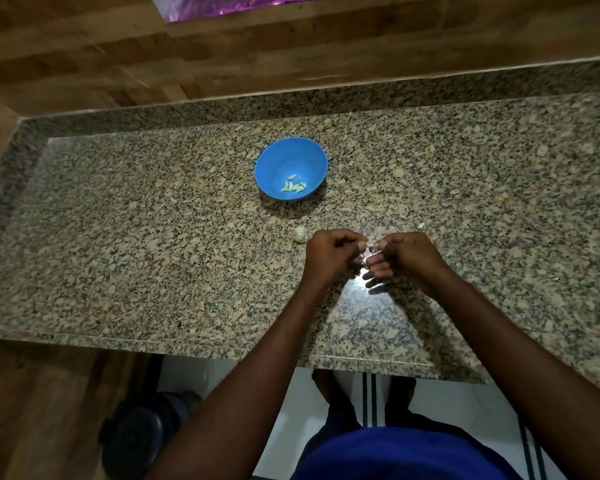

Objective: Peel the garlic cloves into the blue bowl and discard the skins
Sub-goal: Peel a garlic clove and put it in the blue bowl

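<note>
some peeled cloves sit in the blue bowl beyond us; our left hand and right hand both pinch a clove, another bit beside the grip waits on the bench

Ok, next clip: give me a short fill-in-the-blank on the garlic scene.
1. The peeled cloves lie inside the ____ bowl.
2. Both hands, left hand and right hand, meet over the ____ counter.
3. The unpeeled garlic on the counter lies nearest the ____ hand.
4. The bowl stands ____ from the person than the hands.

Missing words: blue; granite; left; farther
</note>
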Tool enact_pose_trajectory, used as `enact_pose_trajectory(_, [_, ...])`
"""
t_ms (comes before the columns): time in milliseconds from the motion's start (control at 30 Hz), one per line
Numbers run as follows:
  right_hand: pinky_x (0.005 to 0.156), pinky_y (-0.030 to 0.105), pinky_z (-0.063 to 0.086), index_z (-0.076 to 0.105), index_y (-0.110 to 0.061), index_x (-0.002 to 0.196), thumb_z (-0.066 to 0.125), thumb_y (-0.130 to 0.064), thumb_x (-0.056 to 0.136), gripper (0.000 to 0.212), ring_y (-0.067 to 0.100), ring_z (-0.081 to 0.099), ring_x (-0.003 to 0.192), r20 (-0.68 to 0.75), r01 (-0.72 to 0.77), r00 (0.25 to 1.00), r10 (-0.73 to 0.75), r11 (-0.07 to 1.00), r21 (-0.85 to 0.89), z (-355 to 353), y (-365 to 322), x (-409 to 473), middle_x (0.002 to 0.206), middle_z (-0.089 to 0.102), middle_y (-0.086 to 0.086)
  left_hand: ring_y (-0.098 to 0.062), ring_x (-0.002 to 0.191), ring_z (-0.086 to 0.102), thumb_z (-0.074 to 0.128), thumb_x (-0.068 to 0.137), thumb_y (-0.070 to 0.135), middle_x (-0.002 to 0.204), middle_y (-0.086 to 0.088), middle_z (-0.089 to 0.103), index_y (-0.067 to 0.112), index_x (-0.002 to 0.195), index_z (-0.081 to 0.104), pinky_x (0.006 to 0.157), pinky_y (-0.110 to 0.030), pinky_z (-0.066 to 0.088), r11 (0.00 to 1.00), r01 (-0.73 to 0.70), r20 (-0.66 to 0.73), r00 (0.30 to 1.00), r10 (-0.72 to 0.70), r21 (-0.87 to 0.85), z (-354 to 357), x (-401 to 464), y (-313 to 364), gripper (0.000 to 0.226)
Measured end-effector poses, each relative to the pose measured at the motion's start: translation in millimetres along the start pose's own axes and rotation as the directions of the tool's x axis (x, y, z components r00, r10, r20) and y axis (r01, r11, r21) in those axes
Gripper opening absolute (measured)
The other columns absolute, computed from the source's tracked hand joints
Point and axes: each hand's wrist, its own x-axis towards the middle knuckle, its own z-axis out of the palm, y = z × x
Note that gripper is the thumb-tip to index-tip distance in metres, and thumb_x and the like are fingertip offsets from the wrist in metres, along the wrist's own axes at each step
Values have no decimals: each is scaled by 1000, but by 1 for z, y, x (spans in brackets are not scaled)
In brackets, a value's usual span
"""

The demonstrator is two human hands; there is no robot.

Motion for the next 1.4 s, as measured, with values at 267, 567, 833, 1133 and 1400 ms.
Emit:
enact_pose_trajectory(267, [55,46,60,70,-4,80,68,-1,91,12,38,72,58,-25,163,983,-184,921,-354,6,0,-5,66,71,19,-24,77,73,73,87,4,92,-9,78,5,98,78,74,-36,62,1000,-20,14,1000,20,-9,-3,-1,-1,12])
enact_pose_trajectory(567, [49,36,57,68,9,84,60,-13,100,29,33,65,54,40,203,979,-199,960,-192,5,-5,-17,74,69,28,-16,69,70,77,84,5,80,-8,76,5,91,78,65,-29,58,997,-49,25,999,47,65,-3,-2,-1,7])
enact_pose_trajectory(833, [43,23,20,52,-15,71,42,-10,96,27,10,33,45,248,33,969,-10,995,-90,-4,-13,-9,59,48,0,-20,71,71,74,85,-2,82,-15,75,-2,94,75,70,-32,61,981,29,48,999,-20,-193,-1,-5,13,9])
enact_pose_trajectory(1133, [47,22,31,63,-9,74,53,-15,102,31,12,47,49,236,298,939,-251,936,-188,-3,-9,-17,60,60,4,-17,73,73,69,87,-5,84,-12,76,-1,89,72,68,-24,59,735,390,136,914,-383,-555,2,-9,16,6])
enact_pose_trajectory(1400, [50,5,36,66,-8,70,58,-1,95,27,-7,56,49,274,510,857,-436,640,-575,-5,-20,-13,62,65,-1,-15,69,73,59,93,-6,79,-12,74,-4,96,68,67,-22,60,663,494,242,865,-439,-563,-3,-10,19,9])
